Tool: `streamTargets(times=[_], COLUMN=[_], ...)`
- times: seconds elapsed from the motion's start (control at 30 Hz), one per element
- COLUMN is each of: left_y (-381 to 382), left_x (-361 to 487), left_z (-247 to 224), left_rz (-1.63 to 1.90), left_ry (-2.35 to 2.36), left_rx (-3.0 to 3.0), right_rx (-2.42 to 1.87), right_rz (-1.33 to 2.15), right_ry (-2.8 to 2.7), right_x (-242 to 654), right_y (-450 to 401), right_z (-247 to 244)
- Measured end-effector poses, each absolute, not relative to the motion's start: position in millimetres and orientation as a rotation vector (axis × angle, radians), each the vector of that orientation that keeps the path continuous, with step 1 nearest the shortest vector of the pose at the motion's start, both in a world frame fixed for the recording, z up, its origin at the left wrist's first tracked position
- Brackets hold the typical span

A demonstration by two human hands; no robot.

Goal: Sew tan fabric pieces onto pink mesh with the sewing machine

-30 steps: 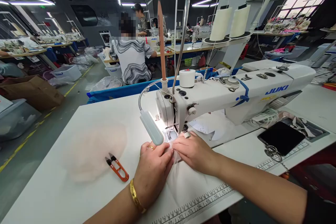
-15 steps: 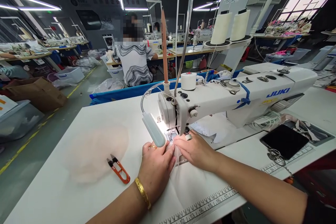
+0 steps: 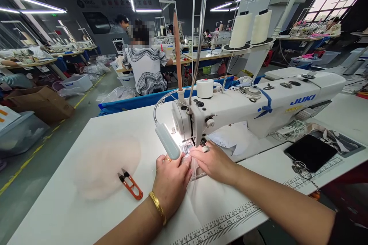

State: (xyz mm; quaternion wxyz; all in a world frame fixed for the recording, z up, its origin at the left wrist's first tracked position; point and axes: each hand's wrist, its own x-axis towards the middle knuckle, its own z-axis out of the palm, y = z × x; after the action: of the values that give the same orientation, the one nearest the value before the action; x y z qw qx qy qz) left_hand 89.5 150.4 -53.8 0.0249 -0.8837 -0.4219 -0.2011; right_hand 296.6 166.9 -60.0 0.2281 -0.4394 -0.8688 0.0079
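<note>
A white sewing machine (image 3: 230, 111) stands on the white table, its needle area lit by a small grey lamp (image 3: 168, 141). Just in front of the needle, my left hand (image 3: 171, 182) has its fingers closed on thin sheer fabric (image 3: 193, 193). Close beside it, my right hand (image 3: 215, 164) pinches the same fabric, fingertips near the presser foot. The fabric trails towards me from between the hands; its edge under the fingers is hidden. Orange thread snips (image 3: 130, 184) lie left of my left hand, partly over a pale pink sheer piece (image 3: 106, 168).
A black phone (image 3: 312, 153) with a keychain lies at the right. A printed ruler (image 3: 218, 227) runs along the front edge. Thread cones (image 3: 240, 30) stand behind the machine, and a brown pencil (image 3: 177, 53) stands upright on its head. A person (image 3: 148, 67) sits ahead.
The view has shifted very slightly. Both hands stay almost in place at the needle, holding the fabric. Another person's head now shows beside the seated person.
</note>
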Motion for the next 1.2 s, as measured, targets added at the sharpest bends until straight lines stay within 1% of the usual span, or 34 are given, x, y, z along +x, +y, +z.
streamTargets(times=[0.17, 0.27, 0.33, 0.43, 0.53, 0.63, 0.73, 0.83, 1.0, 1.2], left_y=[154, 159, 164, 170, 173, 176, 180, 182, 170, 154], left_x=[89, 85, 82, 79, 80, 83, 85, 84, 77, 70], left_z=[-51, -48, -46, -42, -39, -41, -47, -52, -49, -39], left_rz=[-0.593, -0.541, -0.516, -0.492, -0.512, -0.615, -0.738, -0.805, -0.795, -0.748], left_ry=[-1.386, -1.433, -1.450, -1.496, -1.528, -1.524, -1.479, -1.360, -1.080, -0.960], left_rx=[-2.812, -2.896, -2.951, -3.027, -3.070, -3.057, -3.025, -2.981, -2.905, -2.948], right_rx=[-1.059, -0.840, -0.771, -0.850, -1.012, -1.161, -1.189, -1.126, -0.839, -0.894], right_rz=[0.043, 0.193, 0.267, 0.342, 0.509, 0.649, 0.722, 0.673, 0.511, 0.340], right_ry=[-2.404, -2.509, -2.543, -2.465, -2.234, -2.018, -1.975, -2.045, -2.349, -2.590], right_x=[303, 306, 307, 308, 310, 311, 311, 310, 312, 315], right_y=[156, 145, 141, 143, 148, 151, 152, 153, 148, 139], right_z=[-54, -49, -47, -48, -47, -44, -42, -40, -40, -38])
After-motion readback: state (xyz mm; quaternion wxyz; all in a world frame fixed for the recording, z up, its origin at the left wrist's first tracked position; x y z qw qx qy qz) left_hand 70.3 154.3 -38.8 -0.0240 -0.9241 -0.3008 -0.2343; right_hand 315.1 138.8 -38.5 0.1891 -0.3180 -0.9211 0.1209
